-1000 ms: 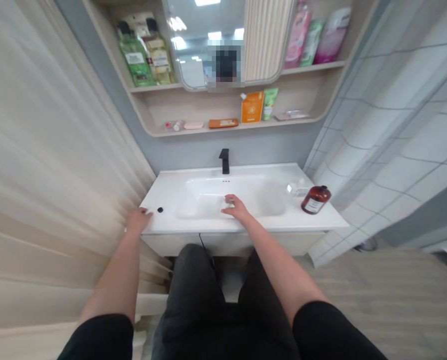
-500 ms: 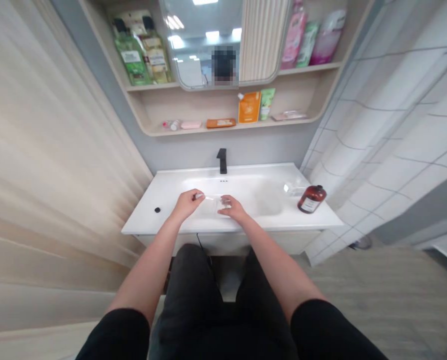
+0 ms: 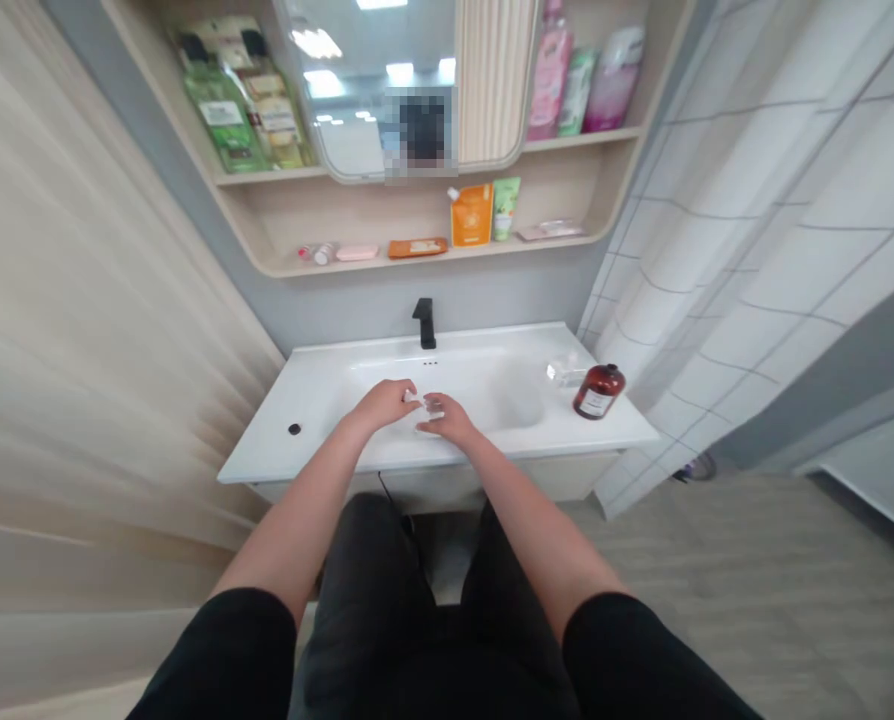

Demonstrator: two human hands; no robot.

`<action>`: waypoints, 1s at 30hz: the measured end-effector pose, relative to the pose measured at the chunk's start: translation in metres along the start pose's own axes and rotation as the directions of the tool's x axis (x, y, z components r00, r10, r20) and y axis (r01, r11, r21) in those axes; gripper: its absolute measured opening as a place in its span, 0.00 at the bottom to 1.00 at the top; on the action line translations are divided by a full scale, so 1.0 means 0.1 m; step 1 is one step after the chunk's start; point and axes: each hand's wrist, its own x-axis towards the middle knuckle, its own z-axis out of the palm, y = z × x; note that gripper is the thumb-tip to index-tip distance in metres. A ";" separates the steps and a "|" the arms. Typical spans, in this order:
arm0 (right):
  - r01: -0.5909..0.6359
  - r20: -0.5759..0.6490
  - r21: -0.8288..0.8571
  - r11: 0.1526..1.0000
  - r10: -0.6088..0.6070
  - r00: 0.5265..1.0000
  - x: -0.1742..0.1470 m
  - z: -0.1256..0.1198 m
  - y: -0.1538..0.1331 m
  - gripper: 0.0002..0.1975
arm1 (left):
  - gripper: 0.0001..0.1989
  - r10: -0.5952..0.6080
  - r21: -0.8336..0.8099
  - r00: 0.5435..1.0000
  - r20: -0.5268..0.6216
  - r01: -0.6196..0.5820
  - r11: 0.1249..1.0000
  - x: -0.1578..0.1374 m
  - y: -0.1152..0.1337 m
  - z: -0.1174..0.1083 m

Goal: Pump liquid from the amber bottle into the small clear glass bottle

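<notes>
Over the front of the white sink (image 3: 468, 385), my two hands are close together. My right hand (image 3: 447, 420) curls its fingers around a small clear container (image 3: 433, 407), see-through and hard to make out against the white basin. Just left of it, my left hand (image 3: 385, 404) pinches a small whitish piece (image 3: 409, 396). This piece may be a cap or pump top; its shape is partly hidden by the fingers. Behind the hands stands a black faucet (image 3: 424, 323).
A brown bottle (image 3: 599, 391) with a white label stands on the counter's right end, beside another clear object (image 3: 565, 372). A small round black spot (image 3: 294, 429) marks the left side. Above, a shelf (image 3: 327, 268) holds an orange pouch (image 3: 472, 215) and several toiletries.
My left hand has come closer to my right hand, narrowing the gap between them. The whole view has shifted slightly, so the surroundings sit further left.
</notes>
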 end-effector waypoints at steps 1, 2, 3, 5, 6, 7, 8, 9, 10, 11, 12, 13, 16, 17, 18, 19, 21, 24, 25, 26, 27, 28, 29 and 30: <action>0.011 0.003 -0.008 1.000 -0.011 1.000 0.00 0.00 0.00 0.38 | 0.14 0.000 0.014 1.000 0.008 0.000 1.000 -0.02 0.01 0.05; 0.021 0.009 -0.016 1.000 -0.020 1.000 0.01 -0.01 0.00 0.38 | 0.15 0.001 0.027 1.000 0.015 -0.001 1.000 -0.03 0.00 0.09; 0.027 0.015 -0.022 0.999 -0.027 1.000 0.01 -0.01 0.00 0.38 | 0.14 0.006 0.031 1.000 0.020 -0.007 0.999 -0.05 -0.01 0.12; 0.029 0.020 -0.026 0.999 -0.028 0.999 0.02 -0.01 0.00 0.37 | 0.12 0.051 0.005 0.998 0.027 -0.052 0.999 -0.08 -0.04 0.18; 0.028 0.021 -0.019 0.999 -0.027 0.999 0.01 -0.01 0.00 0.37 | 0.12 0.097 -0.026 0.995 0.031 -0.096 0.995 -0.08 -0.06 0.19; 0.025 0.025 -0.007 1.000 -0.024 0.999 0.01 -0.01 -0.01 0.37 | 0.14 0.155 -0.061 0.987 0.034 -0.152 0.986 -0.08 -0.09 0.19; 0.022 0.025 0.010 1.000 -0.022 0.999 0.01 -0.01 -0.01 0.36 | 0.18 0.210 -0.091 0.977 0.032 -0.207 0.974 -0.08 -0.11 0.19; 0.021 0.028 0.028 0.999 -0.022 0.999 0.00 -0.01 -0.02 0.37 | 0.22 0.247 -0.112 0.969 0.020 -0.243 0.963 -0.08 -0.13 0.18; 0.021 0.030 0.043 0.999 -0.023 0.999 0.00 -0.01 -0.03 0.37 | 0.25 0.252 -0.120 0.968 -0.001 -0.250 0.961 -0.07 -0.14 0.17; 0.021 0.032 0.054 0.998 -0.022 0.999 -0.01 -0.01 -0.04 0.37 | 0.26 0.227 -0.115 0.974 -0.020 -0.228 0.967 -0.07 -0.15 0.16; 0.018 0.037 0.057 0.998 -0.020 0.999 -0.01 -0.01 -0.05 0.37 | 0.24 0.190 -0.103 0.981 -0.029 -0.192 0.976 -0.06 -0.15 0.14; 0.014 0.039 0.055 0.998 -0.017 0.999 -0.02 -0.01 -0.06 0.37 | 0.22 0.163 -0.090 0.986 -0.022 -0.164 0.982 -0.06 -0.15 0.13; 0.000 0.023 0.050 0.999 -0.001 1.000 -0.02 -0.01 -0.06 0.37 | 0.18 0.243 -0.094 0.969 0.039 -0.238 0.967 -0.05 -0.13 0.13; 0.001 0.022 0.054 0.999 -0.002 1.000 -0.02 -0.01 -0.06 0.37 | 0.22 0.285 -0.103 0.958 0.035 -0.281 0.954 -0.06 -0.12 0.14; 0.005 0.025 0.062 0.998 -0.006 1.000 -0.02 -0.01 -0.06 0.37 | 0.25 0.301 -0.105 0.954 0.009 -0.299 0.949 -0.06 -0.12 0.15; 0.010 0.030 0.072 0.997 -0.012 0.999 -0.02 -0.01 -0.06 0.37 | 0.27 0.281 -0.098 0.959 -0.021 -0.282 0.954 -0.06 -0.11 0.17; 0.017 0.040 0.081 0.997 -0.020 0.999 -0.01 -0.01 -0.05 0.36 | 0.23 0.184 -0.071 0.982 -0.048 -0.188 0.980 -0.06 -0.12 0.20; 0.008 0.028 0.067 0.998 -0.010 1.000 0.00 -0.01 -0.06 0.37 | 0.20 0.162 -0.081 0.987 -0.012 -0.163 0.983 -0.07 -0.13 0.25; 0.004 0.027 0.064 0.998 -0.006 1.000 0.00 -0.01 -0.07 0.37 | 0.24 0.190 -0.100 0.982 -0.007 -0.190 0.977 -0.07 -0.13 0.26; 0.001 0.027 0.066 0.998 -0.002 1.000 0.00 -0.01 -0.07 0.37 | 0.30 0.204 -0.116 0.979 -0.018 -0.205 0.972 -0.07 -0.12 0.26; -0.001 0.028 0.070 0.998 -0.001 1.000 -0.01 -0.01 -0.07 0.37 | 0.34 0.191 -0.123 0.981 -0.035 -0.194 0.973 -0.08 -0.12 0.26; -0.001 0.030 0.073 0.997 -0.001 1.000 -0.01 -0.01 -0.07 0.37 | 0.36 0.149 -0.116 0.988 -0.050 -0.154 0.981 -0.09 -0.10 0.25; 0.000 0.035 0.071 0.997 -0.002 0.999 -0.01 -0.01 -0.07 0.37 | 0.35 0.091 -0.096 0.994 -0.056 -0.096 0.991 -0.09 -0.09 0.24; -0.001 0.034 0.063 0.998 -0.001 0.999 -0.01 -0.01 -0.07 0.37 | 0.32 0.040 -0.071 0.998 -0.054 -0.044 0.997 -0.10 -0.07 0.23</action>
